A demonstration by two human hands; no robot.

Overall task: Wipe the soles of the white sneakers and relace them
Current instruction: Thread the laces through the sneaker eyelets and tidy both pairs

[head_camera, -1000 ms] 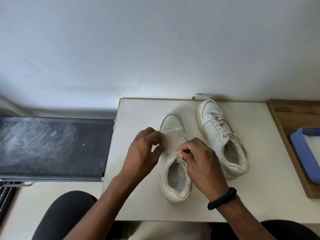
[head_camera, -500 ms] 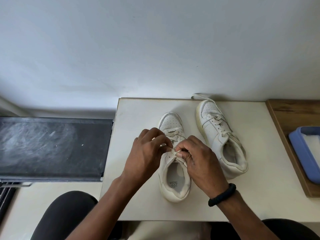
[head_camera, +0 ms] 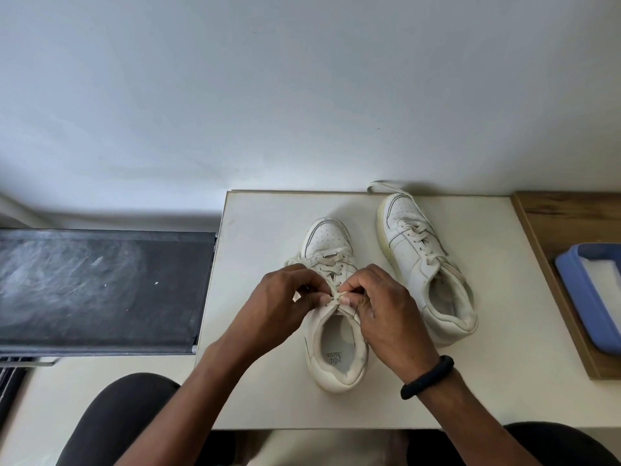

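Nearest, the person's knees sit under the front edge of the desk, which puts both forearms straight over the closer sneaker. That shoe stands upright on its sole with the heel toward the person and the toe away, so the open collar and top eyelets face the hands. The left hand and the right hand, which wears a dark band at the wrist, meet over the top of the tongue; each grip is narrow, thumb and fingertips pinched on the lace, the two hands almost touching. Holding the ends this close together and low against the shoe probably keeps the crossings below them tight while the top is drawn in or knotted; which of the two cannot be told, since the fingers hide it. The second sneaker stands just to the right and farther back, angled, already laced, parked clear of the working shoe. One of its lace ends trails off the far edge against the wall. There is bare desk to the left of the hands and in front of the heel for pulling the ends outward. To the right a wooden board carrying a blue tray limits sideways room; to the left the desk ends beside a dark panel.
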